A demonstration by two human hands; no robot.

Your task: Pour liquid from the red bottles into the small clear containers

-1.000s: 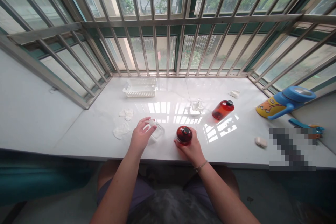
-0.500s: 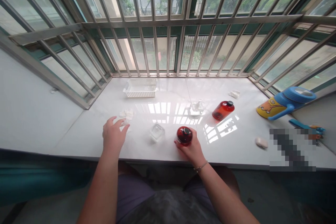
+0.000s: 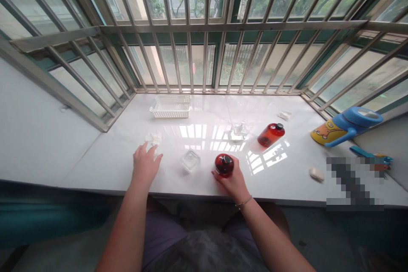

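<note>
My right hand (image 3: 235,179) is wrapped round a red bottle (image 3: 224,164) with a black cap, which stands upright near the front of the white counter (image 3: 178,185). My left hand (image 3: 145,165) hovers over the counter with its fingers apart and nothing visible in them. Just beyond its fingertips lies a crumpled white tissue-like piece (image 3: 154,137). Between my two hands sits a small clear square glass container (image 3: 191,160). Farther back is another clear glass piece (image 3: 239,129). A second red bottle (image 3: 271,134) with a black cap lies tilted to its right.
A white perforated basket (image 3: 171,108) is at the back left. On the right are a blue and yellow cup (image 3: 344,126), a blue-handled tool (image 3: 371,156), a pale earphone-case-like object (image 3: 316,174) and a white crumpled piece (image 3: 284,115). Metal bars (image 3: 204,28) line the window.
My left hand has shifted to the right and turned more palm-down, its fingers still apart. My right hand and the red bottle have stayed in place.
</note>
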